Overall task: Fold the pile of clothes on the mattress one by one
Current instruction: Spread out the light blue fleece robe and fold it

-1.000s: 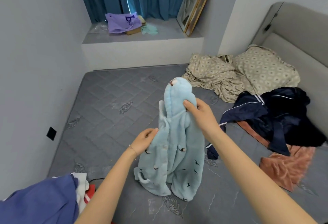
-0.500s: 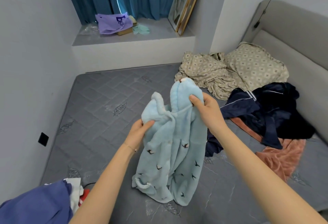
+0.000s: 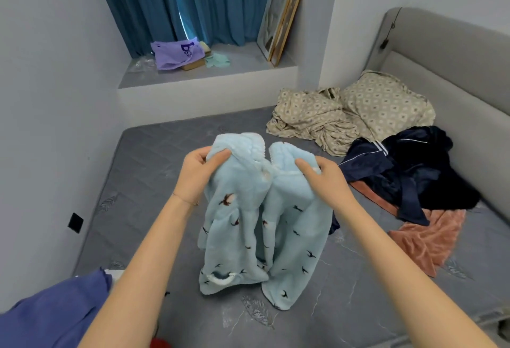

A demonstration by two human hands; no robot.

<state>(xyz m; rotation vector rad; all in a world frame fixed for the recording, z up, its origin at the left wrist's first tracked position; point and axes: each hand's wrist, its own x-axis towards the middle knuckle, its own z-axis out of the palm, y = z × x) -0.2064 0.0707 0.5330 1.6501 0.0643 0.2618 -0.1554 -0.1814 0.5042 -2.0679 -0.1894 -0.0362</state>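
A blue-violet garment (image 3: 55, 317) is seen heaped at the lower left, below and well to the left of the left hand (image 3: 197, 175). A dark wall socket (image 3: 75, 222) is set in the wall farther left of that hand. The left hand is raised above the grey mattress (image 3: 143, 182), and a thin bracelet (image 3: 185, 199) is worn at its wrist. Its fingers and thumb are curled round one upper corner of a light blue fleece garment (image 3: 265, 223) printed with small dark birds.

The fleece garment is held up between the two hands. Its top edge is bunched at hand level and its two halves hang down from them. The hem appears to reach the mattress below the hands. The other upper corner is gripped by the right hand (image 3: 327, 180), with the thumb laid over the fleece.

Beyond the hands, a lilac bag (image 3: 176, 54) is laid on a window ledge (image 3: 248, 67) before a teal curtain (image 3: 209, 3), and framed pictures (image 3: 281, 19) are leaned against the wall. Beyond and to the right of the right hand, patterned beige bedding (image 3: 314, 118) and a matching pillow (image 3: 386, 105) are found. Just right of that hand, a navy garment (image 3: 414, 174) with white piping is crumpled over a salmon-pink cloth (image 3: 430, 240). A grey padded headboard (image 3: 455, 58) is seen at the far right.
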